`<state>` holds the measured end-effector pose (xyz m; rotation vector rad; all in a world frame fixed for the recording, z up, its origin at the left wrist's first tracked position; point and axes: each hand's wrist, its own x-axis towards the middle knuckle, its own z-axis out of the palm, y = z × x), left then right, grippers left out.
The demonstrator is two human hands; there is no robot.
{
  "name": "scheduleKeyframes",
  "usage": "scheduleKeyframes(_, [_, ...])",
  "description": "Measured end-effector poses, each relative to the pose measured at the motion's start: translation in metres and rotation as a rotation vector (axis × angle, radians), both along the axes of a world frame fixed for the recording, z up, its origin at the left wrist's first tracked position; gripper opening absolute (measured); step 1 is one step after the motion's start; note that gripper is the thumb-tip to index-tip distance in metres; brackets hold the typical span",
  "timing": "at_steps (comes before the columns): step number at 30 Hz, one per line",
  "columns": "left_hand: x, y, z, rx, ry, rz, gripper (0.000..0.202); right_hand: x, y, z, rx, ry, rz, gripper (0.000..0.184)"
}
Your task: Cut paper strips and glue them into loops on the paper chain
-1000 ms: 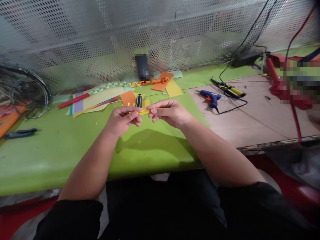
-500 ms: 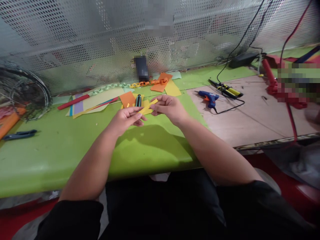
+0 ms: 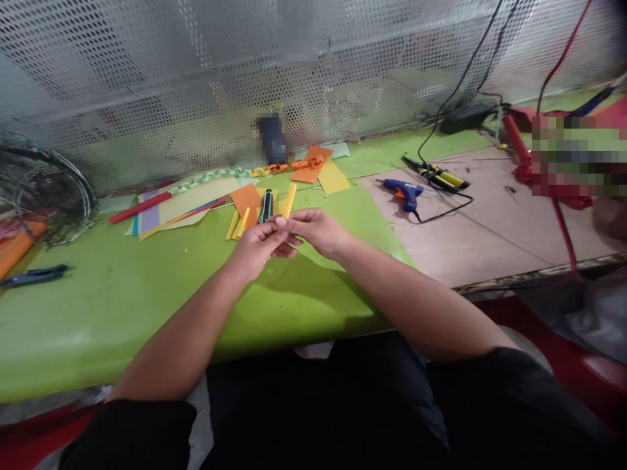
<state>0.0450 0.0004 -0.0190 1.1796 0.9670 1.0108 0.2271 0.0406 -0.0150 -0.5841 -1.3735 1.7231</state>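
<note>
Your left hand [image 3: 257,249] and right hand [image 3: 313,232] are together, fingertips meeting on the lower end of a yellow paper strip [image 3: 290,200], just beside the box cutter [image 3: 266,206] on the green surface [image 3: 122,320]. Loose yellow strips [image 3: 235,225] and orange paper [image 3: 246,201] lie left of the cutter; a paper chain [image 3: 289,166] lies beyond it; a glue gun [image 3: 402,193] sits well right. Too hard a pinch could crease the strip; a knuckle nudging the cutter could knock it.

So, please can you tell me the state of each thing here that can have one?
yellow paper strip: pinched, standing up from the fingertips
left hand: closed on the strip
right hand: closed on the strip
paper chain: links joined, lying on the table
blue glue gun: lying on its side, cord attached
</note>
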Motion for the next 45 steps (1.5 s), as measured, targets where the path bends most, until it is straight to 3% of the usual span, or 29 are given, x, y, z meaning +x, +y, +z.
scheduleKeyframes(5, [0.003,0.0,-0.001,-0.006,0.006,0.001,0.056,-0.005,-0.001,-0.004,-0.038,0.01,-0.025,0.044])
scheduleKeyframes(8, [0.002,-0.001,-0.001,-0.028,0.016,-0.024,0.055,0.003,0.005,0.001,-0.055,0.044,-0.05,0.044])
scheduleKeyframes(14, [0.004,-0.005,-0.006,-0.097,0.103,-0.125,0.048,0.044,0.035,0.028,-0.032,0.179,-0.535,0.033])
scheduleKeyframes(16, [0.004,-0.005,-0.006,-0.081,0.081,-0.1,0.047,0.048,0.038,0.03,-0.048,0.164,-0.605,0.039])
scheduleKeyframes(18, [0.003,-0.004,-0.004,-0.061,0.048,-0.056,0.046,0.042,0.034,0.026,-0.064,0.137,-0.528,0.047])
scheduleKeyframes(21, [0.0,-0.003,0.0,-0.051,0.015,-0.031,0.047,0.024,0.02,0.013,-0.045,0.024,-0.207,0.052])
scheduleKeyframes(23, [-0.002,-0.002,0.002,-0.048,0.005,-0.044,0.049,0.013,0.011,0.006,0.006,-0.067,-0.065,0.05])
scheduleKeyframes(29, [-0.003,-0.001,-0.001,-0.042,0.071,-0.083,0.047,0.006,0.004,0.004,-0.021,-0.026,-0.058,0.047])
scheduleKeyframes(38, [0.006,-0.004,-0.003,0.137,0.143,-0.024,0.054,-0.002,-0.005,0.0,-0.028,-0.054,-0.064,0.05])
scheduleKeyframes(40, [0.007,-0.005,-0.001,0.119,0.151,-0.029,0.055,0.004,0.0,0.004,-0.053,-0.015,-0.149,0.048])
scheduleKeyframes(45, [0.0,-0.007,0.001,0.08,0.241,-0.155,0.056,0.041,0.031,0.019,0.013,0.162,-0.569,0.042])
